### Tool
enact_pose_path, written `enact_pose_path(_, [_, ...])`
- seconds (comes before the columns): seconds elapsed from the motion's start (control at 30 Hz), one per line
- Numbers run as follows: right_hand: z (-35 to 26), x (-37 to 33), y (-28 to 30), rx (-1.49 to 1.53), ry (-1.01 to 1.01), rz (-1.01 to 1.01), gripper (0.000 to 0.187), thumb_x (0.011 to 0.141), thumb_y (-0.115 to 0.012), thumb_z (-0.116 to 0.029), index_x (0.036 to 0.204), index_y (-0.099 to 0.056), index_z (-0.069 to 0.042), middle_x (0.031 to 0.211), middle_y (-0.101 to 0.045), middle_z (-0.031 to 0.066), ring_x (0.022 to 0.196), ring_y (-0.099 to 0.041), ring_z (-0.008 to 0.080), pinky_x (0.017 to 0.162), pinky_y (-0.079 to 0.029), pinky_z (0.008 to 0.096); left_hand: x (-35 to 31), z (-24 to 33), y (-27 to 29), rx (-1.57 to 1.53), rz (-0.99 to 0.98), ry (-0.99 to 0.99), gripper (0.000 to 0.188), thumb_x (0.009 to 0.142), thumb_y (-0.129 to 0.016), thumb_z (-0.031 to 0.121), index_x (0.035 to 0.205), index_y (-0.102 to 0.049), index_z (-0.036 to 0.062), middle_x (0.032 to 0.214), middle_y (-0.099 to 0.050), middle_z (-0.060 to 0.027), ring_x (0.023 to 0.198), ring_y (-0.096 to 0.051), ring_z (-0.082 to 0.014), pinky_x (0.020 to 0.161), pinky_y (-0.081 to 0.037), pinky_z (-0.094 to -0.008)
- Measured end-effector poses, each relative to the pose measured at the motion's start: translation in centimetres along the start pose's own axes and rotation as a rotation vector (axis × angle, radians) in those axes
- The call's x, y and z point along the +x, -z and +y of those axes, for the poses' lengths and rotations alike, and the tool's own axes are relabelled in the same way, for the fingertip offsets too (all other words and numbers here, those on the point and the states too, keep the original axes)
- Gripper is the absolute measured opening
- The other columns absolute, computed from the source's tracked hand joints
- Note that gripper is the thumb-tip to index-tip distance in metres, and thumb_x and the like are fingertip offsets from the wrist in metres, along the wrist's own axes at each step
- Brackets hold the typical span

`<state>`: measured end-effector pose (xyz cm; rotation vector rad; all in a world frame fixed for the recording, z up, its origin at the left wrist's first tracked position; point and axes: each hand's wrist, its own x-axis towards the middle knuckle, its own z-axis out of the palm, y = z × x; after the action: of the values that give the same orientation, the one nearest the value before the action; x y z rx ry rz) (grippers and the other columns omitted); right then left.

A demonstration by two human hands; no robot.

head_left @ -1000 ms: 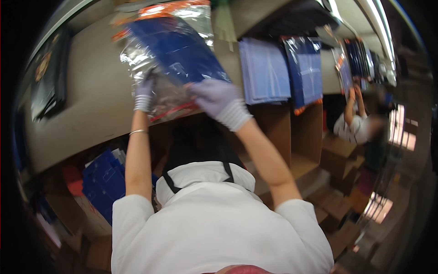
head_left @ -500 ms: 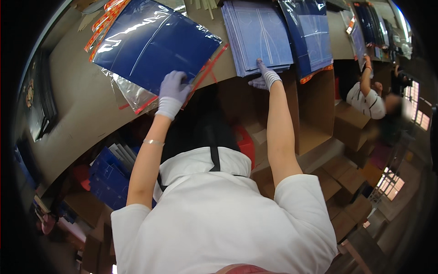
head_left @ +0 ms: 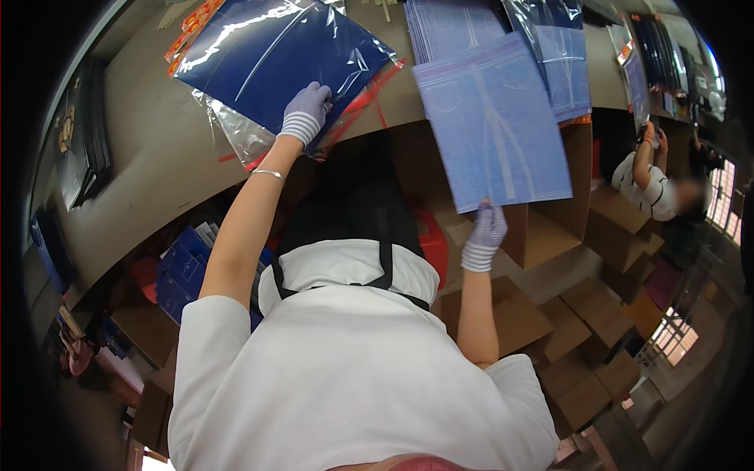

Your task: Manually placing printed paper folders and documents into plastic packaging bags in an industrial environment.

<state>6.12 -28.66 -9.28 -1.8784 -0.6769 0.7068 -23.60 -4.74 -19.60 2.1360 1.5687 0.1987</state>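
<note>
In a striped purple glove, my right hand (head_left: 487, 229) pinches the lower edge of a light blue printed sheet (head_left: 503, 129), flat, with a jeans-like pattern. The sheet hangs past the table edge, partly over a stack of similar sheets (head_left: 452, 33). My left hand (head_left: 309, 106), gloved the same way, has its fingers curled on the near edge of a dark blue packet (head_left: 275, 63) in glossy clear plastic. Whether it grips the plastic alone or also what lies inside is hard to see. Clear bags with red strips (head_left: 243, 137) lie under that packet.
Right of the sheet stack lies another plastic-covered blue pile (head_left: 561, 67). An open cardboard box (head_left: 550, 235) stands below the table edge, with more cartons (head_left: 581, 314) on the floor. Dark packets (head_left: 82, 141) lie at the table's left end. A co-worker (head_left: 648, 184) is at the far right.
My right hand has drawn one light blue sheet off the stack toward me. My left hand has moved slightly up and right, and its fingers have closed at the dark blue packet's edge.
</note>
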Motion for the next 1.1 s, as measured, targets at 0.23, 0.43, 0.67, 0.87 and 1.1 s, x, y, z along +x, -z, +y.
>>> enact_pose_path(0.23, [0.0, -6.2, -5.1, -0.218, 0.021, -0.396, 0.021, 0.087, -0.053, -0.015, 0.086, -0.061, 0.004, 0.067, -0.058, 0.0072, 0.061, -0.049, 0.0117, 0.057, -0.041, 0.0272, 0.1, 1.0, 2.9, -0.664, 0.196, 0.035, 0.016, 0.081, -0.061, 0.011, 0.093, -0.061, 0.0015, 0.078, -0.061, -0.0102, 0.074, -0.057, -0.0159, 0.072, -0.046, -0.0273])
enact_pose_path(0.43, [-2.4, -5.4, -10.5, 0.246, -0.364, -0.725, 0.023, 0.089, -0.050, -0.017, 0.092, -0.059, 0.004, 0.070, -0.058, 0.0026, 0.062, -0.054, 0.0094, 0.056, -0.045, 0.0236, -4.2, 1.7, 4.5, -0.618, 0.253, -0.013, 0.011, 0.076, -0.063, 0.007, 0.085, -0.060, 0.0012, 0.083, -0.058, -0.0115, 0.077, -0.058, -0.0271, 0.072, -0.048, -0.0334])
enact_pose_path(0.67, [-2.2, 2.7, -24.3, 0.277, -0.386, -1.339, 0.040, 0.087, -0.052, -0.014, 0.124, -0.042, -0.004, 0.103, -0.058, 0.0102, 0.089, -0.060, 0.0203, 0.075, -0.051, 0.0329, -7.7, 0.2, 3.8, -0.687, 0.114, -0.083, 0.009, 0.083, -0.055, 0.003, 0.091, -0.058, 0.0002, 0.096, -0.056, -0.0084, 0.090, -0.054, -0.0192, 0.082, -0.044, -0.0288])
enact_pose_path(0.87, [3.9, 4.0, -18.6, -0.706, 0.361, -1.240, 0.019, 0.078, -0.057, -0.015, 0.095, -0.063, -0.009, 0.088, -0.064, 0.0111, 0.075, -0.064, 0.0240, 0.069, -0.050, 0.0326, -14.0, -8.2, -0.5, -0.889, 0.048, 0.533, 0.031, 0.089, -0.049, 0.031, 0.094, -0.063, 0.0032, 0.080, -0.065, -0.0105, 0.079, -0.062, -0.0197, 0.069, -0.047, -0.0302])
enact_pose_path(1.1, [1.1, -3.6, -24.6, -0.712, 0.983, -1.210, 0.019, 0.074, -0.061, -0.018, 0.091, -0.058, -0.010, 0.084, -0.057, 0.0074, 0.083, -0.055, 0.0266, 0.072, -0.045, 0.0370, -20.1, -4.5, -6.0, -1.580, -0.136, 0.979, 0.042, 0.092, -0.040, 0.039, 0.103, -0.062, 0.0052, 0.104, -0.064, -0.0082, 0.092, -0.060, -0.0188, 0.078, -0.046, -0.0329])
